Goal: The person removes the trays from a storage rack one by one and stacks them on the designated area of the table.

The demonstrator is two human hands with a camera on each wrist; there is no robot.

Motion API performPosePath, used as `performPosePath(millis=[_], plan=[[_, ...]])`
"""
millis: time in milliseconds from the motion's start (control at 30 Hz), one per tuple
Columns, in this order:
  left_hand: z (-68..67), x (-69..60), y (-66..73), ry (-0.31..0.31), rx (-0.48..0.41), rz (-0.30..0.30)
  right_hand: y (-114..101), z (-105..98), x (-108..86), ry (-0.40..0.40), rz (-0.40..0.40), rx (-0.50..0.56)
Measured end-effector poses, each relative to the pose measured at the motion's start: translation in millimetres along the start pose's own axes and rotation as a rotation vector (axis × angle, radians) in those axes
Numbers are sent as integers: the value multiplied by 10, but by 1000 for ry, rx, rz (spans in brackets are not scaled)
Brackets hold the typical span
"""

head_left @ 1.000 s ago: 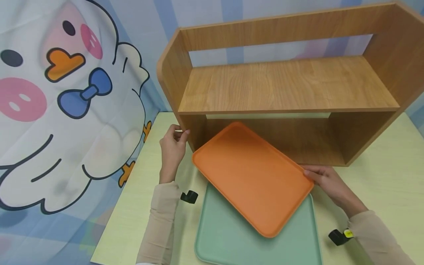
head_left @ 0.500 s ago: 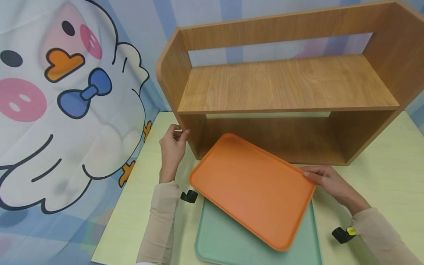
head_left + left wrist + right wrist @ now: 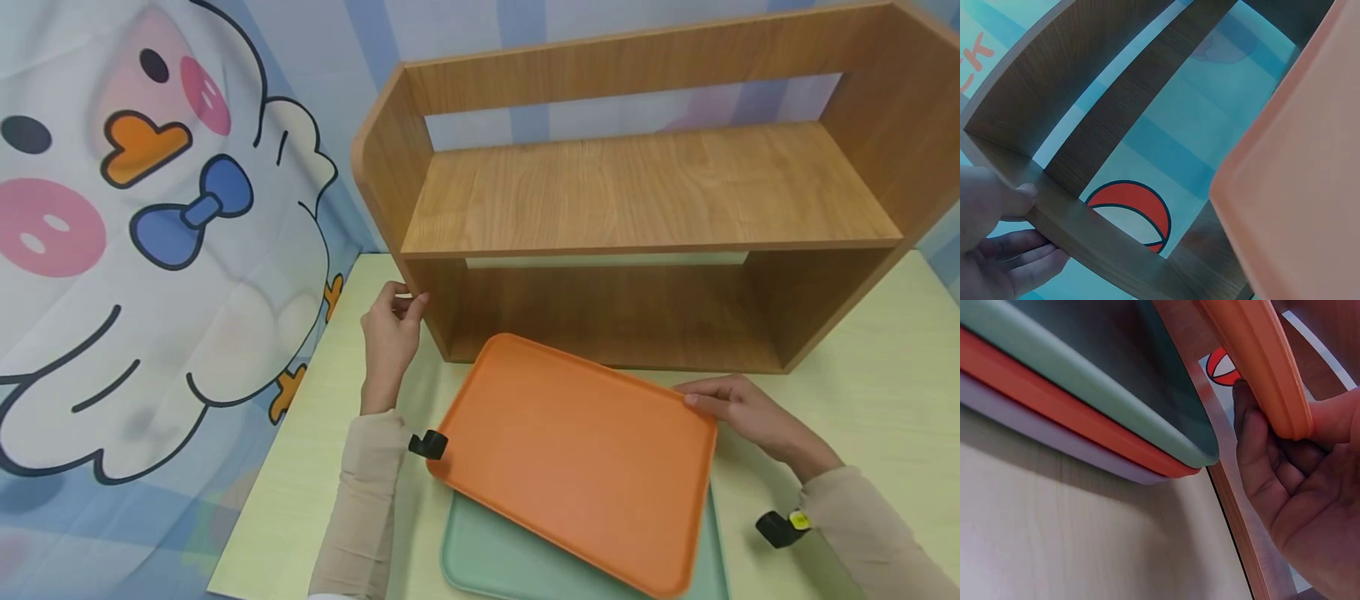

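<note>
An orange rectangular tray (image 3: 577, 467) hangs tilted over a green tray (image 3: 510, 554) in the head view. My right hand (image 3: 757, 421) pinches its right corner, thumb on top and fingers underneath in the right wrist view. That view also shows the green tray lying on a red-orange tray (image 3: 1072, 415) and a lavender tray (image 3: 1041, 428), apart from the lifted one. At the left, my left hand (image 3: 390, 342) holds the front edge of the wooden shelf's side panel (image 3: 1079, 231), thumb on one face and fingers on the other. The orange tray's near corner runs close to the frame bottom.
The two-tier wooden shelf (image 3: 652, 192) stands on the pale yellow table (image 3: 862, 417) behind the trays. A printed cloth with a cartoon bird (image 3: 187, 317) hangs at the left and back. Black wrist cameras sit near both sleeves.
The orange tray has come back from the shelf's lower opening toward me and turned, its left corner swinging nearer. My right hand keeps its hold on the corner; the left hand stays at the panel.
</note>
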State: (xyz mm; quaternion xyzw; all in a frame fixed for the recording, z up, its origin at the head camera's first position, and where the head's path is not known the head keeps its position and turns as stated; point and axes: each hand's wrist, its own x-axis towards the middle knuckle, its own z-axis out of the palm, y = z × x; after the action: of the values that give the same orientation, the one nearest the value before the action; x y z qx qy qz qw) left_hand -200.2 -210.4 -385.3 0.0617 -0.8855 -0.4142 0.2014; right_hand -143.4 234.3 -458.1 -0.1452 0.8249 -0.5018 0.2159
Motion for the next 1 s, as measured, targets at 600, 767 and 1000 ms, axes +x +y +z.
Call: performPosePath(millis=[600, 767, 1000], plan=[[6, 1, 8, 1, 5, -13, -8, 6, 13, -110, -96, -8], [5, -5, 2, 10, -3, 5, -17, 19, 17, -132, -134, -19], [3, -14, 1, 11, -7, 7, -9, 35, 32, -155, -145, -28]])
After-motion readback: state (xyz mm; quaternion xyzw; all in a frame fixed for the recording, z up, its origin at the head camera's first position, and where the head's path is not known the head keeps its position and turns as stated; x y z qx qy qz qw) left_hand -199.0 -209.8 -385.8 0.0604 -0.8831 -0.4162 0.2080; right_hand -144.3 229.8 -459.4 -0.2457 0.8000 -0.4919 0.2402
